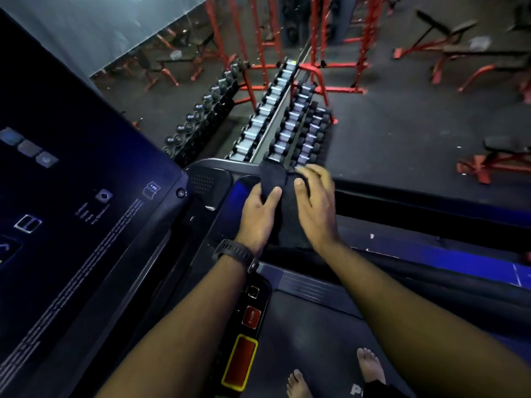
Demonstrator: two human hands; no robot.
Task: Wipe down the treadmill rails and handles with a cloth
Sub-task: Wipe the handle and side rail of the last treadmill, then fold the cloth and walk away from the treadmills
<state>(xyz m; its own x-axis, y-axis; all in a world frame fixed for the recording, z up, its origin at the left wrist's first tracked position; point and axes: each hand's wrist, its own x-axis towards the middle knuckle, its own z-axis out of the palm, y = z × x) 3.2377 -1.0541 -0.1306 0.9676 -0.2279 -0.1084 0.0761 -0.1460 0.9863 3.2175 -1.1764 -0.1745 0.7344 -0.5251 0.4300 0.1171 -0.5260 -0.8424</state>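
**Head view: both hands hold the dark cloth on the treadmill's front corner**

I see the cloth [283, 205] between the two hands. It lies on the handle [244, 183] at the front right corner of the treadmill, where the side rail [416, 201] begins. The cloth is dark on a dark machine, so its edges are hard to follow, and the part under the palms is hidden. The left hand [258, 216] grips it with the thumb on top; its fingers are out of sight. The right hand [317, 202] is a little blurred and is closed over the cloth, with its fingers bent over the far edge. The console [86, 196] is cut off at the left, and its print is too small to read.

Under my arms are the belt [304, 346], two bare feet [370, 366] and a red stop button [251, 315]. Beyond the rail is a dark gym floor [402, 133] with a dumbbell rack [287, 124] and red steel frames [316, 73].

The cloth looks soft and folded. The rail is matte black, and the glossy handle reflects blue light.
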